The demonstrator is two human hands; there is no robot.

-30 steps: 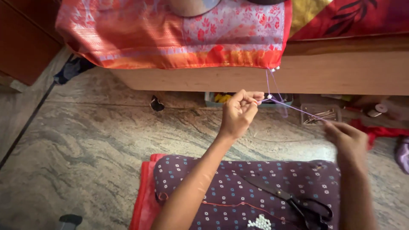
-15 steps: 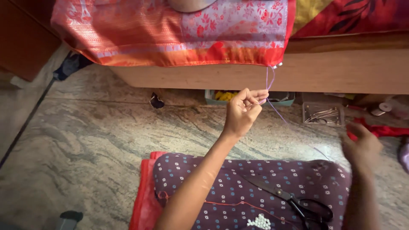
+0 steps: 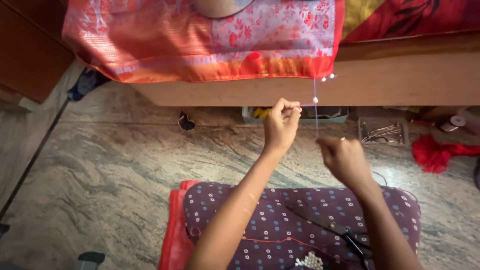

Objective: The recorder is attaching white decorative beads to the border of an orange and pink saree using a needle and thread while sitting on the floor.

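A pink and orange patterned cloth (image 3: 200, 40) hangs over the edge of a wooden bed frame (image 3: 400, 80). A thin purple thread (image 3: 315, 107) drops from the cloth's lower right corner, with small white beads (image 3: 315, 100) on it. My left hand (image 3: 281, 124) is raised and pinches the thread beside a bead. My right hand (image 3: 345, 160) is lower and to the right, fingers closed on the thread's lower end. On my lap lies a purple dotted cushion (image 3: 280, 225) with black scissors (image 3: 345, 235) and a cluster of white beads (image 3: 310, 261).
Under the bed stand a small tray (image 3: 295, 114) and a clear box of pins (image 3: 382, 132). A red tassel bundle (image 3: 440, 152) lies on the stone floor at the right. A dark object (image 3: 186, 121) lies near the bed base.
My right hand swung out to the right pulling the thread taut, dropped low, and has now come back in towards the hanging thread. The left hand has barely moved.
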